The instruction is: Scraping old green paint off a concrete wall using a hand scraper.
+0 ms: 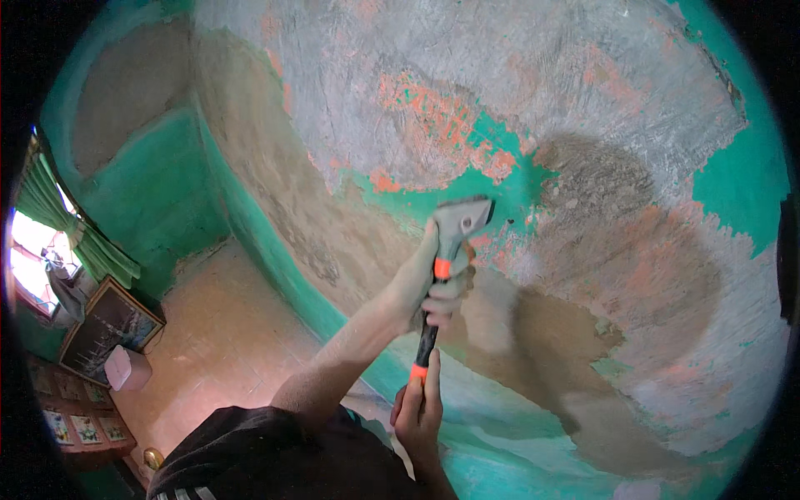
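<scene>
A long-handled paint scraper (463, 221), with a grey head and a black-and-orange handle, is in both my hands. Its blade edge lies at a patch of green paint (417, 198) on the wall; whether it touches cannot be told. High on the handle, just below the head, my left hand (429, 279) is closed with its thumb along the side. My right hand (418, 407) grips the lower end near the orange band. Around the blade, the wall (533, 75) is bare grey plaster with orange-pink traces and ragged green remnants.
Tiled floor (225, 325) stretches along the wall's foot at the left. A framed picture (108, 325) leans beside a pale pink bin (127, 368). Beyond are a window with a green curtain (100, 250) and a wooden cabinet (79, 412). Shadows fall across the right of the wall.
</scene>
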A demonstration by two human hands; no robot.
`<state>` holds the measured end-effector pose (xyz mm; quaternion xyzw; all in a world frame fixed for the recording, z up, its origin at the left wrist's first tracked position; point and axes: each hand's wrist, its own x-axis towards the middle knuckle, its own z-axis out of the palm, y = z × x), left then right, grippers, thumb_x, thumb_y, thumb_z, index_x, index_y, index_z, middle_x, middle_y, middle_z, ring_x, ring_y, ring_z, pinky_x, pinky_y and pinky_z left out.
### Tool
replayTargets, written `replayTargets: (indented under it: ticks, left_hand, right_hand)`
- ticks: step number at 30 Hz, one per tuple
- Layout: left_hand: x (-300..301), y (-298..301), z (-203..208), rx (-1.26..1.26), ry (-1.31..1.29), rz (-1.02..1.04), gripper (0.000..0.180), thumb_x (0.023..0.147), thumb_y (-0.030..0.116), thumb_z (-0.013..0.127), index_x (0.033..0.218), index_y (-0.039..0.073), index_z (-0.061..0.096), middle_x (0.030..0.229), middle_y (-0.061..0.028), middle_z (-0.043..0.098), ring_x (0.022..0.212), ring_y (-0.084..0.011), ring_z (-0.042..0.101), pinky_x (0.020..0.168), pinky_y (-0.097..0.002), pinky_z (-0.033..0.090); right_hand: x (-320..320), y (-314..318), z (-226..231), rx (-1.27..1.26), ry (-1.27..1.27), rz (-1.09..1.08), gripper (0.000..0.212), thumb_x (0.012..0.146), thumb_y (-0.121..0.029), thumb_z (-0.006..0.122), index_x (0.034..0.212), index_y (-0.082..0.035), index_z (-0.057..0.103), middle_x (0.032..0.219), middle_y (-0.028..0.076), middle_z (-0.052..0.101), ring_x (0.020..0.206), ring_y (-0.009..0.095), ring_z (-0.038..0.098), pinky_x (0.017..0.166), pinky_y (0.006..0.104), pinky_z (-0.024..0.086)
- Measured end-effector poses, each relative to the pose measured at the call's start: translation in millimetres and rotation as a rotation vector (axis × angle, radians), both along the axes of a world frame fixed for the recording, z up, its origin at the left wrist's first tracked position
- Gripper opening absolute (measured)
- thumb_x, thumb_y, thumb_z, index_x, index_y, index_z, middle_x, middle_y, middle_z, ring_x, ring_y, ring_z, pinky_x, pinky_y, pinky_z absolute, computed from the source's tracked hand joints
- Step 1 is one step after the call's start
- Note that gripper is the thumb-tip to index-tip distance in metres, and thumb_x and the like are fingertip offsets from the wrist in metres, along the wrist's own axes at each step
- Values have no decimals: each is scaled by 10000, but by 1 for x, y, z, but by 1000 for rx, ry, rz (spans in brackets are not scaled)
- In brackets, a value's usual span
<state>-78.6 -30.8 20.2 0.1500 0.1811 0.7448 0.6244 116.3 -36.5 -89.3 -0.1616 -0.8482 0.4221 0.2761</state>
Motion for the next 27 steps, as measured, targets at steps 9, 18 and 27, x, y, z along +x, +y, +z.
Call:
replayTargets:
  ticks: [9, 18, 27]
  left_hand:
    - [-1, -4, -16, -46, 48, -32, 672, 866, 785, 162, 834, 181, 456, 538, 77, 257, 362, -48, 159, 345, -230, 152]
    - [3, -7, -5, -206, 95, -39, 670, 835, 825, 201, 715, 196, 398, 478, 105, 186, 355, -44, 155, 341, -220, 145]
    - [8, -2, -14, -217, 158, 21, 642, 851, 806, 206, 735, 201, 385, 479, 99, 173, 352, -42, 161, 335, -218, 155]
  right_hand:
    - [-1, -10, 10, -316, -38, -9, 539, 1014, -96, 345, 1503, -33, 126, 595, -4, 416, 428, 70, 371, 409, 225, 323]
    - [-4, -11, -22, -209, -3, -75, 539, 1013, -89, 351, 1504, -35, 133, 589, 0, 417, 432, 76, 370, 407, 236, 321]
    - [-2, -14, -17, -327, 59, 15, 545, 1020, -99, 348, 1510, -49, 115, 603, 13, 437, 435, 78, 384, 398, 228, 332]
